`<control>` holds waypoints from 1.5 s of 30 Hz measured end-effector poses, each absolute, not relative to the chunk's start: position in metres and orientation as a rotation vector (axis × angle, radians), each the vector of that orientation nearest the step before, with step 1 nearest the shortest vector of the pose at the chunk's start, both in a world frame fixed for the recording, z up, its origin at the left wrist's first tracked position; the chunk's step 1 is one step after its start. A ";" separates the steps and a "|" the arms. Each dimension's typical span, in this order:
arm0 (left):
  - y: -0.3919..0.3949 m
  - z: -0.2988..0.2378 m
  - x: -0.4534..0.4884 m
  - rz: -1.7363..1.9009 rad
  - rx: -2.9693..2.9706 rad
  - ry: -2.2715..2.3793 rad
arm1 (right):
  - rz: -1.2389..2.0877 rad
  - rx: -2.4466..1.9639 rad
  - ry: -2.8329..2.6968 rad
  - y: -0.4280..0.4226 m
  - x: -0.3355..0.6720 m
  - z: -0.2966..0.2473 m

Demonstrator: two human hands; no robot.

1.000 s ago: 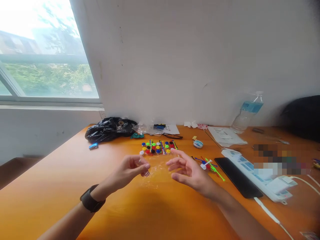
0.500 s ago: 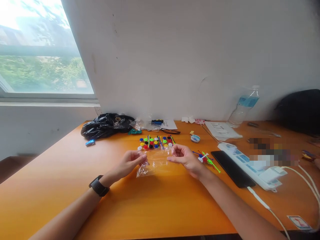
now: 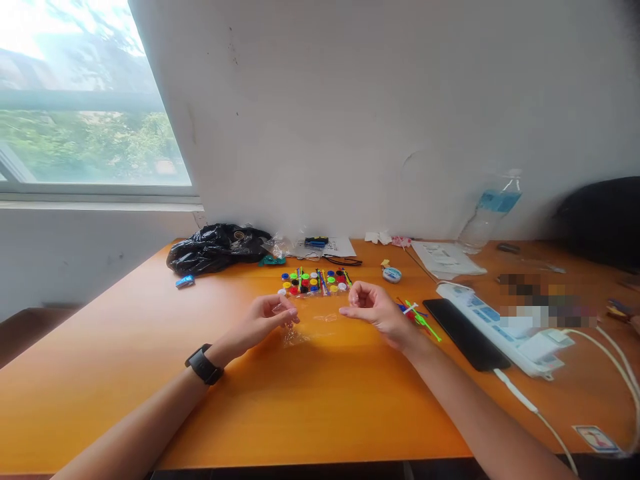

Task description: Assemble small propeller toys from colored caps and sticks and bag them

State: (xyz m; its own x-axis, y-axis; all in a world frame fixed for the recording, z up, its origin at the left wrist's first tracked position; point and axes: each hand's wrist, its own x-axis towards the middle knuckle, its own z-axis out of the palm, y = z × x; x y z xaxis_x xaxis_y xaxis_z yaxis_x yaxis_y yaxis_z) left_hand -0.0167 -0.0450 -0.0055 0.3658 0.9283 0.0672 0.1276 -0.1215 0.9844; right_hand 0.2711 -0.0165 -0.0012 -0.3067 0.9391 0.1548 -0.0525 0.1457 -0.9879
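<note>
A clear plastic bag is stretched between my two hands above the table. My left hand, with a black watch on its wrist, pinches the bag's left side. My right hand has its fingers curled and closed on the right side; the film is hard to see there. Just beyond the bag lie rows of small round coloured pieces with thin coloured sticks among them. Beside my right hand is a loose pile of green, white, blue and red plastic sticks.
A phone and a white power strip with cables lie at right. Along the wall are a black plastic bag, papers, and a water bottle. A small blue packet sits at left, a round tape case behind the pile.
My right hand has shifted slightly to the right and its fingers have curled more. The bag hangs less visibly between my hands. The camera view has shifted a little.
</note>
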 end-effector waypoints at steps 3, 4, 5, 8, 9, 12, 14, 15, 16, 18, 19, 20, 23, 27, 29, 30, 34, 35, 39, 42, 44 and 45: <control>-0.046 -0.006 -0.015 0.932 1.547 0.965 | 1.332 -0.885 -1.503 -0.016 0.272 0.001; -0.045 -0.008 -0.015 0.937 1.548 0.960 | 1.334 -0.895 -1.525 -0.016 0.272 0.001; -0.044 -0.009 -0.016 0.945 1.548 0.954 | 1.338 -0.910 -1.550 -0.016 0.273 0.002; -0.041 -0.015 -0.016 0.993 1.543 0.947 | 1.346 -0.946 -1.616 -0.017 0.274 0.004; -0.040 -0.016 -0.016 1.014 1.541 0.947 | 1.338 -0.951 -1.625 -0.018 0.275 0.005; -0.040 -0.018 -0.014 1.078 1.523 0.950 | 1.301 -0.962 -1.598 -0.019 0.275 0.007; -0.042 -0.017 -0.011 1.127 1.481 0.933 | 1.348 -0.949 -1.591 -0.021 0.275 0.009; -0.044 -0.017 -0.009 1.150 1.457 0.922 | 1.408 -0.929 -1.598 -0.022 0.276 0.010; -0.045 -0.016 -0.008 1.169 1.435 0.913 | 1.484 -0.899 -1.615 -0.023 0.276 0.011; -0.048 -0.015 -0.004 1.183 1.404 0.899 | 1.637 -0.817 -1.666 -0.027 0.277 0.013; -0.050 -0.014 -0.002 1.179 1.391 0.891 | 1.706 -0.766 -1.697 -0.029 0.278 0.015; -0.051 -0.014 0.000 1.167 1.378 0.877 | 1.773 -0.710 -1.728 -0.031 0.279 0.017; -0.055 -0.014 0.005 1.131 1.327 0.825 | 2.039 -0.518 -1.771 -0.038 0.278 0.022; -0.059 -0.016 0.009 1.118 1.238 0.793 | 2.332 -0.286 -1.677 -0.046 0.267 0.015; -0.060 -0.016 0.010 1.098 1.201 0.781 | 2.347 -0.271 -1.618 -0.049 0.259 0.008; -0.061 -0.015 0.010 1.089 1.194 0.778 | 2.337 -0.296 -1.605 -0.051 0.255 0.004; -0.062 -0.012 0.009 1.051 1.206 0.806 | 2.306 -0.371 -1.657 -0.056 0.245 0.000; -0.061 -0.011 0.008 1.044 1.208 0.819 | 2.304 -0.340 -1.668 -0.056 0.244 0.001; -0.057 -0.013 0.008 1.035 1.174 0.827 | 2.244 -0.217 -1.706 -0.056 0.242 0.004; -0.054 -0.014 0.008 0.987 1.110 0.775 | 2.202 -0.261 -1.723 -0.056 0.241 0.002; -0.054 -0.013 0.008 0.957 1.082 0.729 | 2.209 -0.236 -1.718 -0.056 0.239 -0.001; -0.054 -0.012 0.007 0.953 1.075 0.706 | 2.216 -0.203 -1.706 -0.056 0.238 -0.003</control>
